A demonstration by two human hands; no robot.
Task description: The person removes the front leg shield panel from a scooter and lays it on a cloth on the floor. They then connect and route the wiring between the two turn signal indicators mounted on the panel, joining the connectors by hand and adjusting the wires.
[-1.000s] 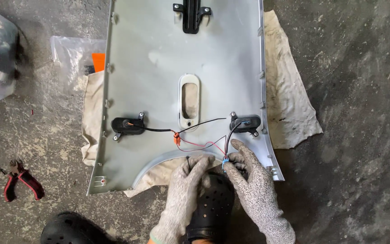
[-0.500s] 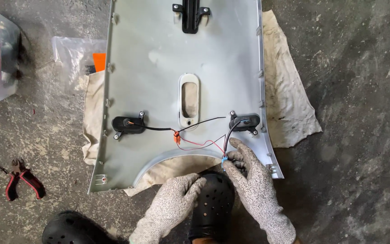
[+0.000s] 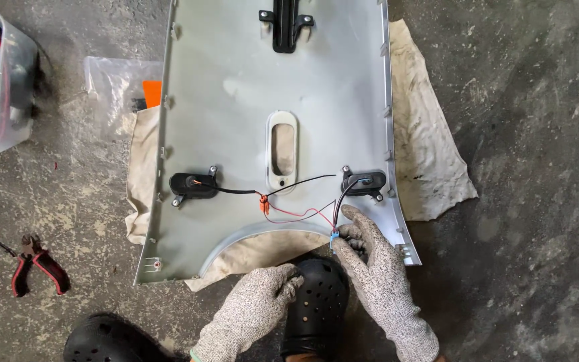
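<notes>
Head view: gloved hands at 6 o'clock.
Right hand (image 3: 376,268): fingers pinch blue connector (image 3: 334,236) on wires (image 3: 303,214).
Left hand (image 3: 252,312): fingers loosely curled, holding nothing, touching clog (image 3: 319,295).
Panel (image 3: 236,121): on cloth (image 3: 430,154).
Pliers (image 3: 35,265): 9 o'clock, floor.

Stained grey concrete floor (image 3: 531,154)

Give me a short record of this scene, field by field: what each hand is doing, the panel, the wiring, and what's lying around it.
right hand: gloved right hand pinches the blue connector at the wire ends
left hand: gloved left hand holds nothing, fingertips by the black clog
panel: grey body panel, inner side up, on a stained cloth
wiring: red and black wires run between two black lamp housings
floor, left: red-handled pliers, clear plastic bin, plastic bag
</notes>
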